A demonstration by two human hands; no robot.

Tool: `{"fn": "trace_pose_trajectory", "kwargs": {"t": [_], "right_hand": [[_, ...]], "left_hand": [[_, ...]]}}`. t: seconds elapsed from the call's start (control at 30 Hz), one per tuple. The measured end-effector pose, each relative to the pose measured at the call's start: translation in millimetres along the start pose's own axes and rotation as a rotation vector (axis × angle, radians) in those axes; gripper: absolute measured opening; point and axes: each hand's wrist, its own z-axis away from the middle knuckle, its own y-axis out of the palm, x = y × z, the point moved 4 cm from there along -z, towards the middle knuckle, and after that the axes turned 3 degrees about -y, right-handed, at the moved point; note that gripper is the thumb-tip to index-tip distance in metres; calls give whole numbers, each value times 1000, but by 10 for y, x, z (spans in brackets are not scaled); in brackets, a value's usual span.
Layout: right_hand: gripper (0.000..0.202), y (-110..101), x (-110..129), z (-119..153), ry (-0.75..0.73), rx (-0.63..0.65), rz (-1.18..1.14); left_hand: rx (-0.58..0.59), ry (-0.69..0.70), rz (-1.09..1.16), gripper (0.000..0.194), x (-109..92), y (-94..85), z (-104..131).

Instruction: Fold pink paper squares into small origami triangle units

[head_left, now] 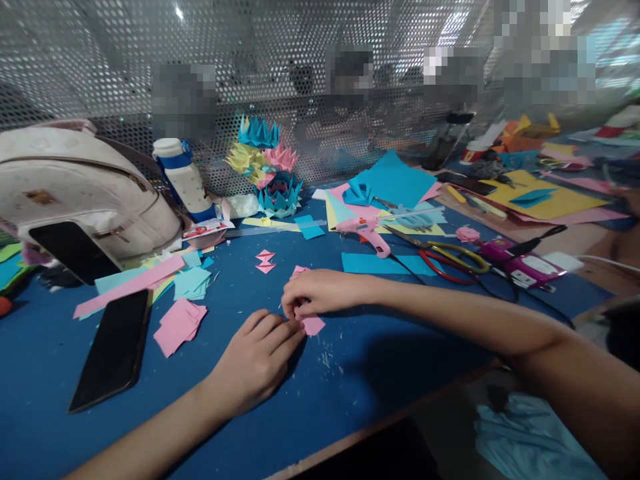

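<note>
My right hand (320,291) curls its fingers over a small piece of pink paper (313,325) on the blue table (400,340). From the near left, my left hand (263,360) presses its closed fingertips against the same paper. Most of the paper is hidden under the fingers. Just beyond my hands lie two small folded pink pieces (265,261), one above the other. A stack of pink paper squares (180,327) rests to the left, with light blue squares (193,283) behind it.
A pink glue gun (367,232) and scissors (450,257) lie to the right. One phone (113,350) lies at left, another leans on a white backpack (75,180). A bottle (185,180) and paper flowers (267,163) stand along the perforated metal screen (250,40).
</note>
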Motion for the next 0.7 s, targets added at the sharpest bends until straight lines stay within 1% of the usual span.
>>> {"fn": "trace_pose_trajectory", "kwargs": {"t": [0.1,0.23,0.33,0.47,0.57,0.7], "right_hand": [[16,-7,-32,-4,36,-27,12],[16,-23,-116,89,158,-93,10],[9,-19,-156,203,201,-183,8],[5,71,-229,321,249,-323,-110],[6,154,-267,355,174,-426,-152],[11,229,-311,373,14,-484,-158]], "left_hand": [[25,1,-4,42,-3,9,-20],[58,23,6,41,-9,19,-42],[71,37,-9,41,-15,32,-42],[83,33,-44,41,-24,55,-37],[105,37,-88,41,-27,72,-40],[138,38,-99,42,-10,81,-54]]}}
